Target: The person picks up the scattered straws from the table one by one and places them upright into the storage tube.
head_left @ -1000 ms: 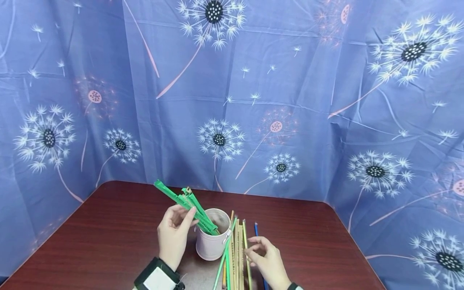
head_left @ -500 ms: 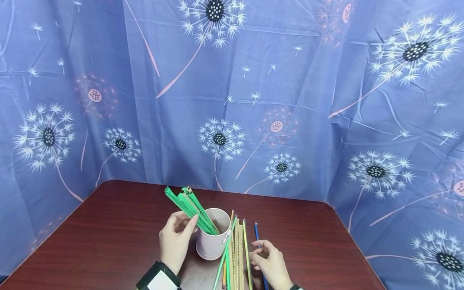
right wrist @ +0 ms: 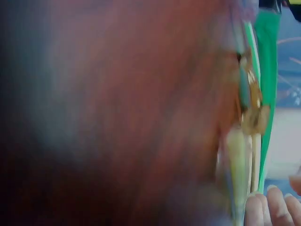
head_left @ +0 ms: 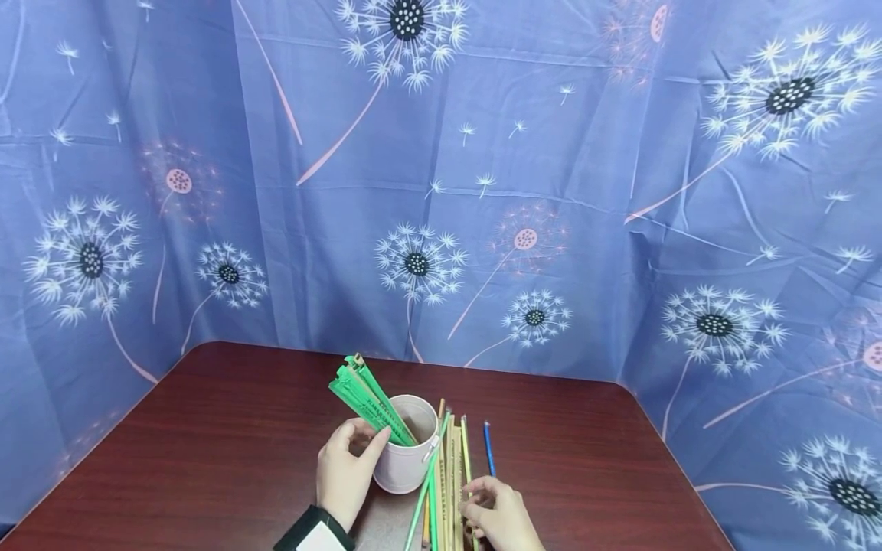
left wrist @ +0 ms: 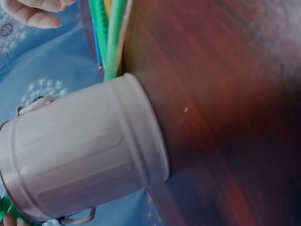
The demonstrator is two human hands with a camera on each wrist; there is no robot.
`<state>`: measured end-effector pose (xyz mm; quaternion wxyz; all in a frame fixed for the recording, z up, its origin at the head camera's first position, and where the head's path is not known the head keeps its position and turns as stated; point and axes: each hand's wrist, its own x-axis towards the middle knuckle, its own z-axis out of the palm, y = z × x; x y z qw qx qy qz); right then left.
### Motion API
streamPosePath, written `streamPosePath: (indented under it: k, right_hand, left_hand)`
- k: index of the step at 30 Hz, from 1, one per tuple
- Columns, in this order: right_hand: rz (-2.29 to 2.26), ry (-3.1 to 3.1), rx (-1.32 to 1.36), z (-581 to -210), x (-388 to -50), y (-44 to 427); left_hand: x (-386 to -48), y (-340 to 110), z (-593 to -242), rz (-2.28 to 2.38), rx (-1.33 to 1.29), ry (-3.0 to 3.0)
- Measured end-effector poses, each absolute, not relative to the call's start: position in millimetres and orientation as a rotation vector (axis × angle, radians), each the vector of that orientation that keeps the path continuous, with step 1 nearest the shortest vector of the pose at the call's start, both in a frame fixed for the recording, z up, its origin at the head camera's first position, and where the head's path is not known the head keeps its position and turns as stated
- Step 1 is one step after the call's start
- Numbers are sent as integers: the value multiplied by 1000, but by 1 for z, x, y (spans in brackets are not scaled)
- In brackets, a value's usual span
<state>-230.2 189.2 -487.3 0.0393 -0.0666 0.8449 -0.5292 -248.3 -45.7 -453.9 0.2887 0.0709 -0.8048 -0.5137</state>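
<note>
In the head view my left hand (head_left: 347, 468) is at the left of a pale pinkish metal bucket (head_left: 402, 468), thumb and fingers pinching the lower part of a printed green paper-wrapped packet (head_left: 361, 396) beside the rim. The packet leans left in the bucket, against other green-wrapped sticks (head_left: 372, 380). My right hand (head_left: 501, 514) hovers over or touches a thin yellow stick (head_left: 466, 444), its fingers loosely curled; contact is hard to tell. Several fingers (right wrist: 277, 209) show at the corner of the right wrist view. The left wrist view shows the bucket (left wrist: 80, 146) up close.
Right of the bucket lie several tan printed sticks (head_left: 451, 467), a thin green stick (head_left: 418, 501) resting across others, and a blue stick (head_left: 488, 444) apart to the right. All are on the dark red-brown table (head_left: 227, 459). A blue dandelion-print cloth (head_left: 317, 252) hangs behind.
The green packet has swung rightward against the other green sticks in the bucket. My left hand has moved right and down with it. My right hand has shifted left and down, off the blue stick.
</note>
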Motion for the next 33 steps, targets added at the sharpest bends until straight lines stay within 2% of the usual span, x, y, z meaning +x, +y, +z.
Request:
streamPosePath:
  k: [11,25,33]
  right_hand:
    - [-1385,2624,-488,-492,-221,171]
    - [-1042,2776,-421,-494,-222,163]
    - [-1205,2638,-302,-492,-224,168]
  left_hand:
    - [-250,-41,-462,-1278,157,-2185]
    - [-245,-39,-464,-1439,220,-2134]
    - [-241,-39,-468,-1572,207,-2196]
